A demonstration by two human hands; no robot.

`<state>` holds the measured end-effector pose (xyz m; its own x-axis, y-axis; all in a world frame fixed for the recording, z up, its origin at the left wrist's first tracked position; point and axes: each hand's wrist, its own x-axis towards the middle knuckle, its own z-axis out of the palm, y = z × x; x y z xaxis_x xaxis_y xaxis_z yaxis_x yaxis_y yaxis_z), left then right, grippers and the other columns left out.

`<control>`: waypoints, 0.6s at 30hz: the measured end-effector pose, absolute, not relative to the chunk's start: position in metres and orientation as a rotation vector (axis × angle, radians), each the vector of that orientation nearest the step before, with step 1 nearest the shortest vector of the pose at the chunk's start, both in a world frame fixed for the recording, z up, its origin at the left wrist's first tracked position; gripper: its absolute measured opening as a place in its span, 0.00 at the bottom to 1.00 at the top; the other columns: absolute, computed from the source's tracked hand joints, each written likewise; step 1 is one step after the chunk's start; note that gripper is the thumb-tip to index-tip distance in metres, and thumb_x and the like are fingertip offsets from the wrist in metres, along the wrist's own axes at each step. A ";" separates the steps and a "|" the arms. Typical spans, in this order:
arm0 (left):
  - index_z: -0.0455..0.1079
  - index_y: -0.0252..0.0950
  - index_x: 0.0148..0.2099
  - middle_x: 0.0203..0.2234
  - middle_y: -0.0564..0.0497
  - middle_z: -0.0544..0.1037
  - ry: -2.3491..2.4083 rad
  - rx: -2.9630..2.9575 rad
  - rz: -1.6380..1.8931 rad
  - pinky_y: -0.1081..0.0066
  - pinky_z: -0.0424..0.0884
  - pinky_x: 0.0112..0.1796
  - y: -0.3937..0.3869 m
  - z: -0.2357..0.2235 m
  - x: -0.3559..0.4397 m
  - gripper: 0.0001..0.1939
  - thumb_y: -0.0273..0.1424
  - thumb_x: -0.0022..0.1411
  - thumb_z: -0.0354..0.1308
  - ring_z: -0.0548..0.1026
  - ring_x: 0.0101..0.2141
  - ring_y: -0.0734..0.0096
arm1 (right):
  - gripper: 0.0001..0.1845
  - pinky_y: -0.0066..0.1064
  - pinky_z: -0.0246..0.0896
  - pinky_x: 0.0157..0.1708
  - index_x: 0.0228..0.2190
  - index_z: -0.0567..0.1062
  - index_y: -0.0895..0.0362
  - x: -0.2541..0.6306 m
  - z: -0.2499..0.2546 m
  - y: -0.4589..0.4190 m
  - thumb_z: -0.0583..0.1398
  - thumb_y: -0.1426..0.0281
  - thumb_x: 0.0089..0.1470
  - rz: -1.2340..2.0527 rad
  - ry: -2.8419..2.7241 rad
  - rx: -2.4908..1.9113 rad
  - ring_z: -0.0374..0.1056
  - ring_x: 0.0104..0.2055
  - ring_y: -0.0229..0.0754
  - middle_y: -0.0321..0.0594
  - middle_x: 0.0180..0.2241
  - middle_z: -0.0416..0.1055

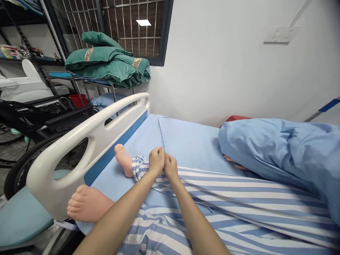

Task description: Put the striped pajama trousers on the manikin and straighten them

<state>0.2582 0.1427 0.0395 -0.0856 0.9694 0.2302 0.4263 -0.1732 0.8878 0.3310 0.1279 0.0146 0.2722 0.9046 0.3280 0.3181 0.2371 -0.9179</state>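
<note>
My left hand (156,160) and my right hand (170,167) sit close together, both closed on the blue-and-white striped trouser leg (140,169) near its cuff, pinching the cloth. Just left of my hands, a bare foot (123,160) sticks out of that cuff; its smooth look suggests a care manikin. A second bare foot (87,203) lies nearer me, beside the bed rail. Both feet rest on the light blue mattress sheet (186,141). Fingers (233,163) show from under a blue quilt (278,152) on the right.
A white bed rail (87,141) with hand openings runs along the left side of the bed. Beyond it stand a black wheelchair (39,113), a red bucket (77,100) and a rack holding a folded green quilt (106,63). A white wall closes off the far side.
</note>
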 end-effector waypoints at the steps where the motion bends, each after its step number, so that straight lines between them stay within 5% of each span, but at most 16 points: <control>1: 0.58 0.36 0.21 0.16 0.56 0.65 1.504 1.592 1.255 0.76 0.54 0.25 0.142 0.038 0.262 0.19 0.37 0.61 0.39 0.61 0.21 0.77 | 0.20 0.26 0.47 0.23 0.17 0.60 0.56 0.332 0.015 0.128 0.48 0.58 0.53 0.650 -1.249 -1.298 0.51 0.21 0.34 0.30 0.16 0.55; 11: 0.67 0.40 0.30 0.26 0.50 0.76 1.844 1.855 0.896 0.72 0.54 0.31 0.129 0.015 0.267 0.19 0.38 0.64 0.38 0.71 0.29 0.71 | 0.19 0.26 0.46 0.19 0.16 0.55 0.54 0.333 0.019 0.131 0.51 0.57 0.49 0.793 -1.013 -1.305 0.46 0.19 0.32 0.27 0.15 0.48; 18: 0.68 0.40 0.30 0.26 0.51 0.76 1.832 1.929 0.865 0.72 0.52 0.29 0.127 0.017 0.268 0.20 0.38 0.64 0.37 0.70 0.28 0.72 | 0.21 0.27 0.44 0.22 0.14 0.55 0.55 0.360 0.050 0.122 0.50 0.58 0.51 0.608 -1.392 -1.419 0.47 0.20 0.33 0.28 0.14 0.49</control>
